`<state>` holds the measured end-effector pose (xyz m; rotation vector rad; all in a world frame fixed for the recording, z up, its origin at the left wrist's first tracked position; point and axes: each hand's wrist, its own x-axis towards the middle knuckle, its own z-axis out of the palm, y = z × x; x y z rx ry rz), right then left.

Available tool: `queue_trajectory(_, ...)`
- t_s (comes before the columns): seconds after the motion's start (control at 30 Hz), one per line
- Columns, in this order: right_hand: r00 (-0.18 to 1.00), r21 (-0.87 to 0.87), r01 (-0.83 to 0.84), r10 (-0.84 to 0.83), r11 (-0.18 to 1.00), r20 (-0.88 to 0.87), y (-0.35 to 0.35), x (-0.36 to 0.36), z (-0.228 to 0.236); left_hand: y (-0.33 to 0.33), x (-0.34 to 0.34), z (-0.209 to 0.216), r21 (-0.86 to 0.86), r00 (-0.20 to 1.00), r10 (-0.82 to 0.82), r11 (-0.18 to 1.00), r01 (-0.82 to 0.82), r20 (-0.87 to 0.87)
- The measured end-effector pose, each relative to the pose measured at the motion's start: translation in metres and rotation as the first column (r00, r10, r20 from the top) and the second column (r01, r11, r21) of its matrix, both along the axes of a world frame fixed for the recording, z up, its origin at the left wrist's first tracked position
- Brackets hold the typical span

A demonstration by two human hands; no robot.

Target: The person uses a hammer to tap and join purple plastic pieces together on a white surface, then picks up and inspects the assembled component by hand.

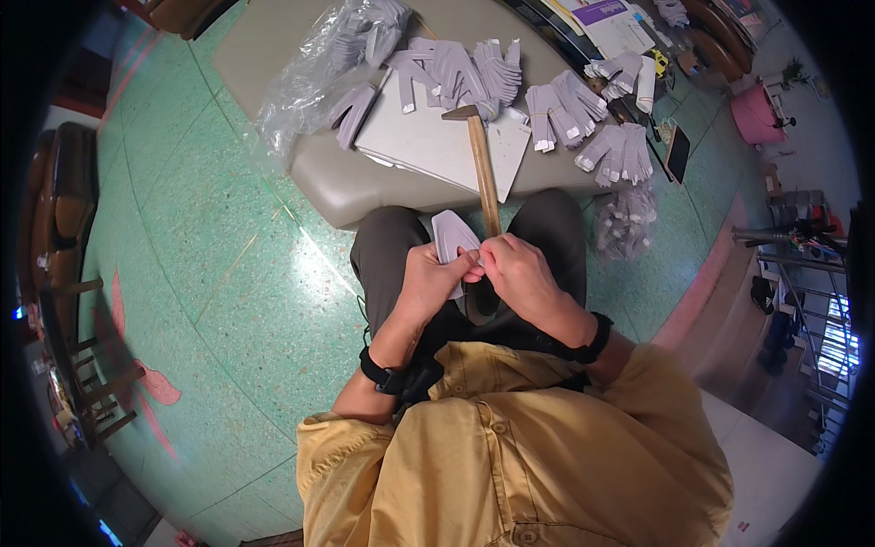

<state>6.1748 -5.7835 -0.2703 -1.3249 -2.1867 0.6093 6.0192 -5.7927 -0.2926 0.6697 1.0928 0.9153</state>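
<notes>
Over my lap, my left hand (428, 281) is closed round a pale lavender stack of flat strips (452, 232), with the thumb across its face. My right hand (521, 275) meets it at the right edge, its fingers pinched together there; what lies between the fingertips is mostly hidden. Just beyond my right hand, a hammer (484, 169) with a wooden handle slants from between my knees onto a whitish board (437, 159). More lavender strips (465, 75) lie piled at the board's far side.
The board rests on a beige padded bench (333, 182). Banded strip bundles (565, 105) lie to the right, near a phone (677, 153). A clear plastic bag (314, 82) with strips sits at the far left of the bench. Another bag (626, 219) is by my right knee.
</notes>
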Motion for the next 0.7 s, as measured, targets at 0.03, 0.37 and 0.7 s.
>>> queue_trajectory(0.03,0.999,-0.021,-0.022,0.022,1.000,0.027,0.001,0.000,0.000,0.000,-0.001,0.000,0.004,0.999,-0.025,1.000,0.025,-0.025)
queue_trajectory(0.37,0.993,0.159,-0.082,0.095,0.984,-0.076,0.009,-0.008,0.003,0.006,0.005,0.006,0.162,0.838,0.075,0.987,0.016,-0.541)
queue_trajectory(0.7,0.762,-0.637,-0.085,-0.362,0.766,-0.537,0.015,0.005,-0.002,0.007,-0.006,0.005,-0.097,0.989,0.078,0.993,-0.066,0.122)
